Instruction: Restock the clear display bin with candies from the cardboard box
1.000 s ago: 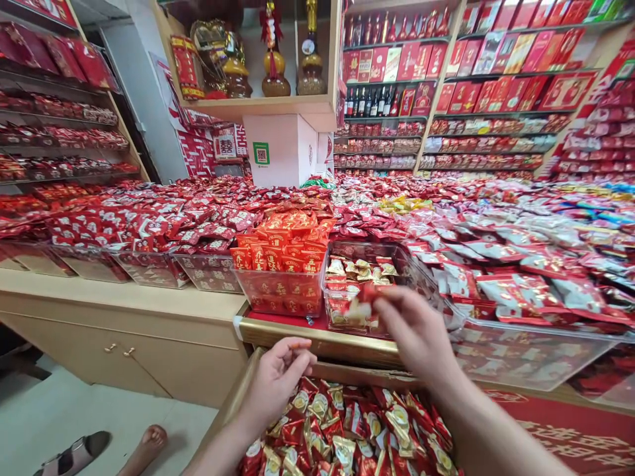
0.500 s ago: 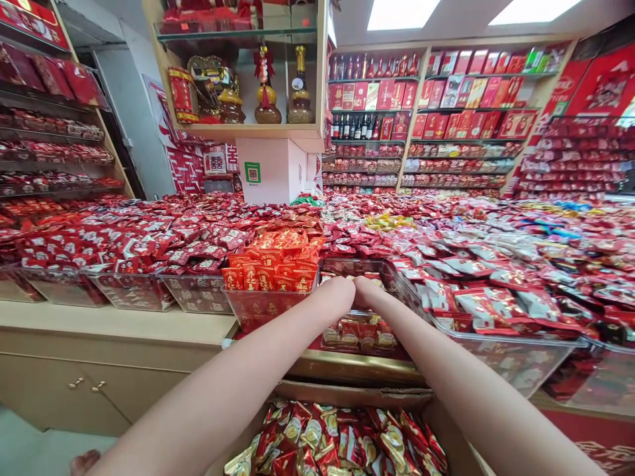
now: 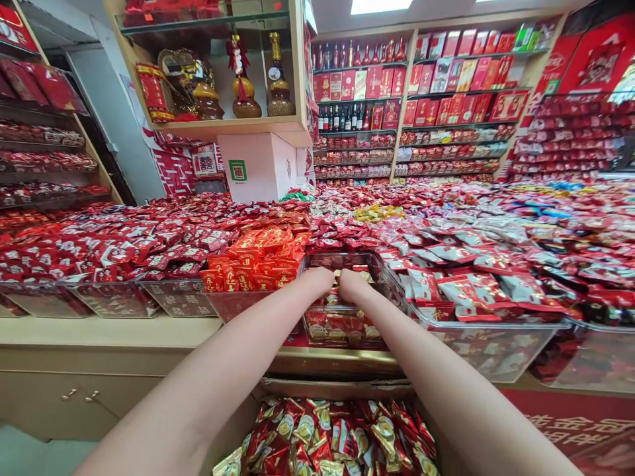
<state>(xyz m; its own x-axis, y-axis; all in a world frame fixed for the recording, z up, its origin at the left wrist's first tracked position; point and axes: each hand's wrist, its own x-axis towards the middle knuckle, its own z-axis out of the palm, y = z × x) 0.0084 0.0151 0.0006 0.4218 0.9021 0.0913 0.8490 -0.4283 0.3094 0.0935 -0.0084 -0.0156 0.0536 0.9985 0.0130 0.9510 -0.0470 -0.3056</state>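
your left hand [image 3: 320,281] and right hand [image 3: 352,285], just apart, reach into the clear bin [image 3: 390,283] near the frame's centre, where red-and-gold packets [image 3: 342,326] sit; your fingers are hidden, so i cannot tell whether they hold anything. you seem to be arranging packets there; the next move calls for light fingertips. loose packets [image 3: 322,431] lie in the cardboard box [image 3: 337,389], bottom centre.

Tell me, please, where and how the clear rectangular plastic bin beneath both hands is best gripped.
Probably pinch the bin at its front rim, coming from the near side: that edge faces the camera, while the clear bin of orange packets and the clear bin of red-and-white packets crowd its left and right.
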